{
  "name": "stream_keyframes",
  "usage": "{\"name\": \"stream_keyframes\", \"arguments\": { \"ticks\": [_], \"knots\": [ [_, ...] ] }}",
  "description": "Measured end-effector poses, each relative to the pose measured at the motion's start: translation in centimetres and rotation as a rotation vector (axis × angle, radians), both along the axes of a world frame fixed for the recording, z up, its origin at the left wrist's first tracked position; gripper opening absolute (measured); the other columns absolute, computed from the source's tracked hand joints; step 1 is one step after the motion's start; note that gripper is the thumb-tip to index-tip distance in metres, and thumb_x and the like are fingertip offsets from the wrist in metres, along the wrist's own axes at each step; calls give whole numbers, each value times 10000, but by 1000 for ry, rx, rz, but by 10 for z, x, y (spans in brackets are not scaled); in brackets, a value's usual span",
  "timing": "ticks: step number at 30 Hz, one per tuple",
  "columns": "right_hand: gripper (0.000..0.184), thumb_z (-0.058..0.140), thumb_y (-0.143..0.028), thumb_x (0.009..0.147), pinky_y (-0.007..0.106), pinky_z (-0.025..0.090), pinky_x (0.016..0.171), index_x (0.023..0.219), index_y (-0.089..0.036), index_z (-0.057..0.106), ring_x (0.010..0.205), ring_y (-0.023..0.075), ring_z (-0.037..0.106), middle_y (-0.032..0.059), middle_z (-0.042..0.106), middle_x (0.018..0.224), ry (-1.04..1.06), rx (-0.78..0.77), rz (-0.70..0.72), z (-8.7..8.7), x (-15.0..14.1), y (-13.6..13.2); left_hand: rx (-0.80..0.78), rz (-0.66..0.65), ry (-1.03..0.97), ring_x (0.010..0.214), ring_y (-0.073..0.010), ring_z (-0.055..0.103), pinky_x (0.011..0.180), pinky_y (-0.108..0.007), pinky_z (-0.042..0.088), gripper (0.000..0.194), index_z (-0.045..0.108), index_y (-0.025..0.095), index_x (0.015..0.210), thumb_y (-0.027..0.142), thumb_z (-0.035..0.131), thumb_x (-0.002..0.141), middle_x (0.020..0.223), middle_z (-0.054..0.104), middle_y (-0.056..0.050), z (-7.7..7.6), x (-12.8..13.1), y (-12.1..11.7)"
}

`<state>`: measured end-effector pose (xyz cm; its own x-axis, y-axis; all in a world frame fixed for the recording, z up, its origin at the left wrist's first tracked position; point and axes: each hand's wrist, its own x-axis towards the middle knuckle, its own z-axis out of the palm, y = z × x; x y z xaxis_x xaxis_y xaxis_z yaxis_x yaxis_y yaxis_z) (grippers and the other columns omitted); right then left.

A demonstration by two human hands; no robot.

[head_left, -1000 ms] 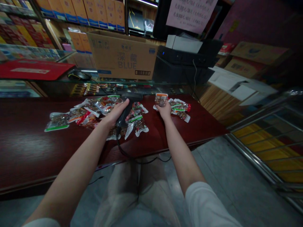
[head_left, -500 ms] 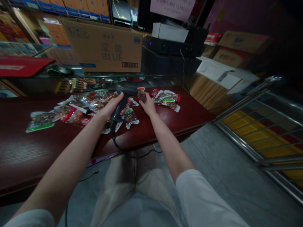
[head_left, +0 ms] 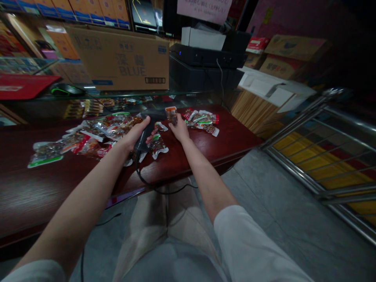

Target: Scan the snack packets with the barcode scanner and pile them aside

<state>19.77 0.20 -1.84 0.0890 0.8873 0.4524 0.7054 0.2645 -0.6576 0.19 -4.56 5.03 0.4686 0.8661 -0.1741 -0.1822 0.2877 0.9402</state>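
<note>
My left hand point(head_left: 135, 135) is wrapped round the grip of a black corded barcode scanner point(head_left: 146, 135), whose head points right. In my right hand point(head_left: 180, 128) is a small snack packet point(head_left: 171, 114) with an orange and white top, held up in front of the scanner. Several clear snack packets point(head_left: 114, 124) lie heaped to the left, partly behind my left hand. One green-and-clear packet point(head_left: 158, 147) rests just right of the scanner grip. Another group of packets point(head_left: 202, 118) sits beyond my right hand.
The dark red wooden desk point(head_left: 23, 186) carries the packets. Behind it stand a cardboard box point(head_left: 117, 64), a computer mouse point(head_left: 67, 90) and a black machine point(head_left: 205, 58). A metal rack point(head_left: 293, 176) is on the right. The scanner's cable point(head_left: 164, 192) loops past the desk's front edge.
The whole view has shifted slightly, so things appear a little further left. Both hands keep their holds, the scanner still facing the packet in my right hand.
</note>
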Motion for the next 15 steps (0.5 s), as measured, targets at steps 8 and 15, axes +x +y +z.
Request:
{"name": "stream_keyframes", "arguments": {
  "ticks": [8,15],
  "knots": [
    [597,534,-242,843,344,461,900,1365,-115,274,1061,240,621,169,619,1193,107,7,-244,2,17,3,4,7,-22,349,-77,398,303,-213,297,455,619,158,966,584,538,828,591,575,-19,3,-11,-5],
    [583,586,-343,821,566,327,968,1311,-94,394,1185,373,476,285,531,1244,-145,33,-653,10,60,-3,69,54,-43,358,-85,400,320,-203,302,457,626,162,976,583,548,817,544,549,-11,2,-36,4]
  ]
}}
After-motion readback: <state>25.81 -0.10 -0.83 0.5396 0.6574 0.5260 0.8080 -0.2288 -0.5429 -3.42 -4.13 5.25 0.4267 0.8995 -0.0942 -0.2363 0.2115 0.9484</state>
